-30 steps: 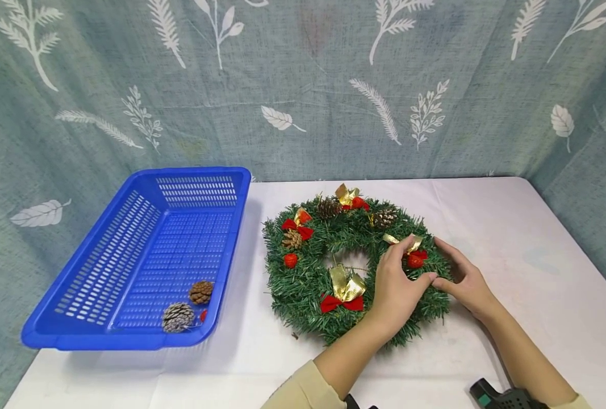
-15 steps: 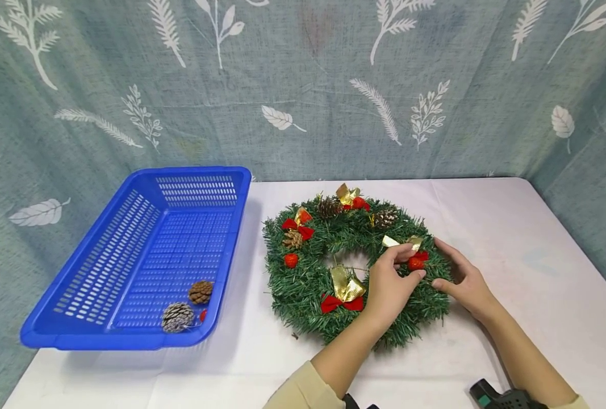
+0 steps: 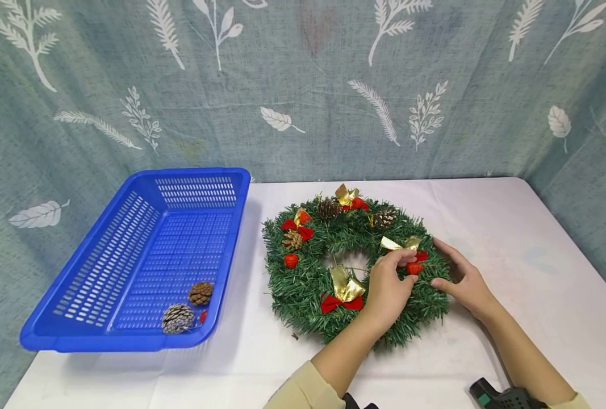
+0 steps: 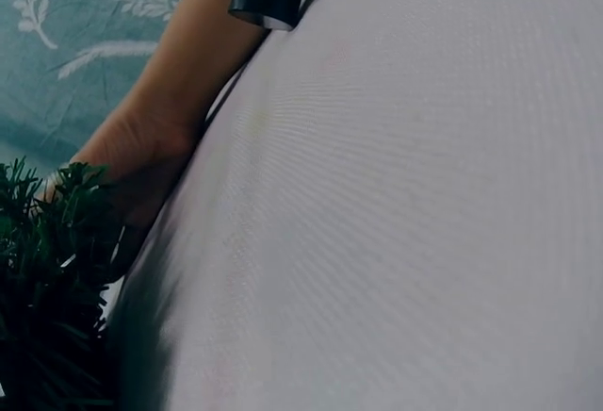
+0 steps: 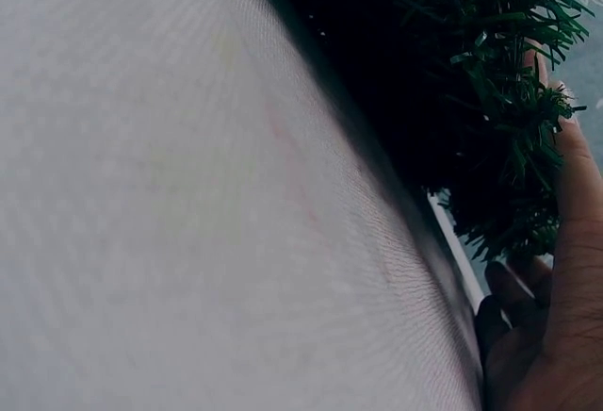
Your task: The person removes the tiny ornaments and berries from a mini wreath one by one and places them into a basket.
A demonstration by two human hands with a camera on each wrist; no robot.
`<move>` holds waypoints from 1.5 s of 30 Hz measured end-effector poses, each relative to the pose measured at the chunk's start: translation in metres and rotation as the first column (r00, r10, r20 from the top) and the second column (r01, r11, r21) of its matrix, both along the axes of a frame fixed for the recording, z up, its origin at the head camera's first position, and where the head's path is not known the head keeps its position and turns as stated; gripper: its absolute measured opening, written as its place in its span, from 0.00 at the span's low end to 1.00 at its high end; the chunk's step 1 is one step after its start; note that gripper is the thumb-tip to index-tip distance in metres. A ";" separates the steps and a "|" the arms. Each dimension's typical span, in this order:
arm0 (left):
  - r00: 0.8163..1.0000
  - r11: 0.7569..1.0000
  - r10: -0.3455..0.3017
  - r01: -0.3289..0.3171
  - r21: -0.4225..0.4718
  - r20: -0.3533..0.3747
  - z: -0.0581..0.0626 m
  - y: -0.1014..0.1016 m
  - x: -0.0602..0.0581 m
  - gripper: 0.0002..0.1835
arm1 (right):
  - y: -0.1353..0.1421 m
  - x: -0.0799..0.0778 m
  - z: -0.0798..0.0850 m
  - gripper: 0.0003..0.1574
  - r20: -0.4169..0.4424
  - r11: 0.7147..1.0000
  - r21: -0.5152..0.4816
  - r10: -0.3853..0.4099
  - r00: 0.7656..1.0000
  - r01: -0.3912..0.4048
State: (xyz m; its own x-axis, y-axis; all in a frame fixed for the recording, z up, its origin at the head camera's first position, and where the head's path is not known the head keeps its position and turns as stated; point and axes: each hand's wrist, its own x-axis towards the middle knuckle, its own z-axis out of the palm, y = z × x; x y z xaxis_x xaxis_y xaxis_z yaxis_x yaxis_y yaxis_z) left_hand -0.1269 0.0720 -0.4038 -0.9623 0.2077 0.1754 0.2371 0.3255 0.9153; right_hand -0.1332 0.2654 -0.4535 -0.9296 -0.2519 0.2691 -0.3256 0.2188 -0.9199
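A green Christmas wreath (image 3: 303,284) lies on the table, trimmed with red-and-gold bows, pine cones and red berries. My left hand (image 3: 387,292) reaches over its right part, thumb and fingertips pinching a red berry (image 3: 414,268) just below a gold-and-red bow (image 3: 397,244). At the outer right edge my right hand (image 3: 466,284) grips the wreath, thumb on the near side and fingers round the back. The right wrist view shows the right hand's fingers (image 5: 513,288) tucked low under the branches (image 5: 509,128). In the left wrist view the left hand is out of sight.
A blue plastic basket (image 3: 236,238) stands at the left, holding a brown pine cone (image 3: 200,293), a frosted pine cone (image 3: 178,318) and a red berry (image 3: 203,316). A patterned curtain (image 3: 303,102) hangs behind the white-covered table (image 3: 512,238).
My left hand has drawn slightly down and left, its thumb parting from the right thumb. The red berry under the bow has shifted a little toward me. My right hand stays put.
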 end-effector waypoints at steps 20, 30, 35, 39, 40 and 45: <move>0.999 0.976 0.009 0.000 0.218 -0.040 -0.006 -0.003 0.005 0.19 | 0.001 -0.001 0.002 0.48 -0.009 1.000 0.024 -0.006 1.000 0.006; 1.000 0.965 -0.002 0.007 0.261 -0.018 -0.003 -0.003 0.007 0.16 | 0.002 -0.001 0.003 0.48 -0.005 1.000 0.027 -0.007 1.000 0.007; 0.999 0.953 0.014 0.000 0.303 -0.042 -0.003 -0.003 0.013 0.17 | 0.003 0.000 0.002 0.47 0.005 1.000 0.028 -0.012 1.000 0.012; 0.999 0.947 0.030 -0.017 0.322 -0.036 0.001 -0.003 0.014 0.17 | 0.003 0.000 0.000 0.47 0.008 0.999 0.030 -0.021 1.000 0.021; 0.999 0.946 0.026 -0.015 0.325 -0.030 0.002 -0.004 0.014 0.17 | 0.003 0.000 0.000 0.47 0.008 0.999 0.031 -0.023 1.000 0.022; 1.000 0.946 -0.001 0.007 0.325 -0.019 0.007 -0.006 0.016 0.18 | 0.003 -0.001 -0.001 0.47 0.006 0.999 0.039 -0.027 1.000 0.027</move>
